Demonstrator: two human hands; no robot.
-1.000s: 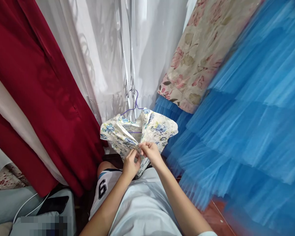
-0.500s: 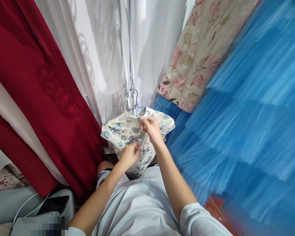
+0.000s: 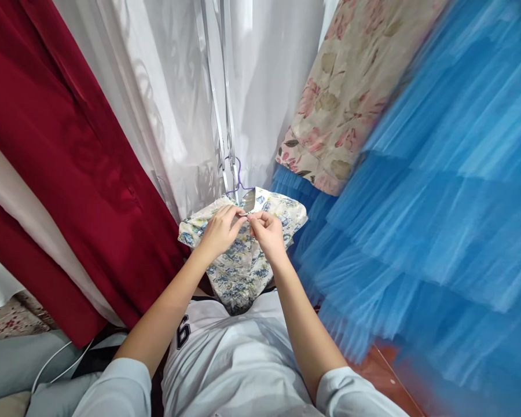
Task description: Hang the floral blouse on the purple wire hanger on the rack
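Observation:
A white floral blouse [image 3: 232, 272] with blue and yellow flowers hangs on a purple hanger [image 3: 239, 180] in front of me. My left hand [image 3: 223, 229] pinches the blouse at its neckline, thumb and fingers closed on the edge. Right beside it, my right hand [image 3: 267, 231] is closed in a pinch on the same neckline, the fingertips of both hands almost meeting. Whether a button or other small fastener lies between the fingertips is too small to make out. The blouse's lower part rests near my lap.
White metal bars [image 3: 226, 104] run down behind the hanger, with a white curtain [image 3: 269, 75] beyond. Dark red fabric [image 3: 91, 162] hangs at left. On the right hang a pink-flowered cloth [image 3: 330, 127] and a blue tiered tulle skirt [image 3: 438, 220]. A white cable [image 3: 47, 365] lies lower left.
My left hand has risen from the blouse's middle front to the neckline and now pinches it next to my right hand. The right hand has stayed at the neckline.

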